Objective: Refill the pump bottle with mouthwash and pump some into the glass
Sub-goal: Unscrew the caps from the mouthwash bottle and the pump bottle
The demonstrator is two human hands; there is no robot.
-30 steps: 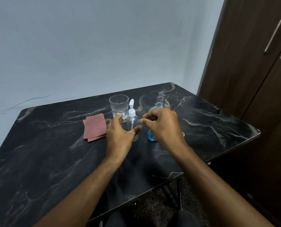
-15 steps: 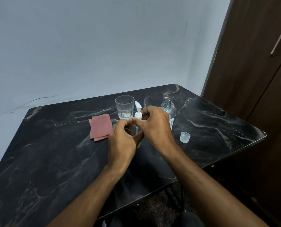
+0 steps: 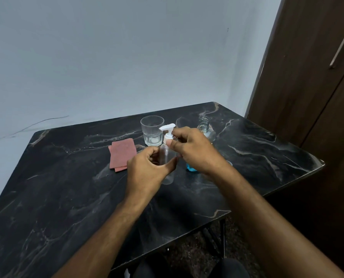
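Observation:
A small clear pump bottle (image 3: 168, 157) with a white pump head (image 3: 168, 130) stands upright near the middle of the black marble table (image 3: 67, 197). My left hand (image 3: 149, 171) is wrapped around its body. My right hand (image 3: 195, 151) pinches the white collar of the pump with thumb and fingers. Just behind stands an empty clear glass (image 3: 152, 130). The mouthwash bottle (image 3: 204, 127) stands uncapped behind my right hand, and blue liquid shows at its base (image 3: 191, 168). Its small clear cap (image 3: 228, 163) peeks out past my right wrist.
A folded reddish cloth (image 3: 122, 156) lies left of the bottles. A dark wooden cupboard (image 3: 307, 87) with a metal handle stands at the right, close to the table's right corner. A pale wall runs behind the table.
My left hand has closed around the pump bottle's body and my right hand has taken hold of the pump collar. The pump nozzle now points left instead of away.

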